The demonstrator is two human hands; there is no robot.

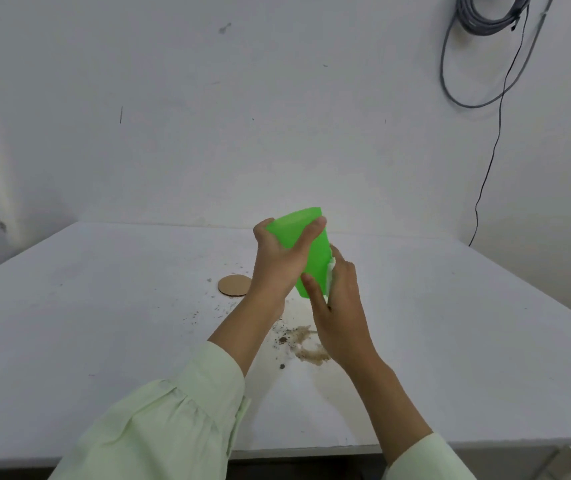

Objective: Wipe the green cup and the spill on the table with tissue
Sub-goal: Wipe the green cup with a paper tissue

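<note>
We grip the green cup in our left hand; our right hand presses tissue against it above the spill.

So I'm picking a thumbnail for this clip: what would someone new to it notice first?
The bright green cup stands out at once, held up over the middle of the white table by the left hand while the right hand presses white tissue to its side. Next comes the brown spill on the table just below the hands, and the round cardboard coaster to its left.
</note>
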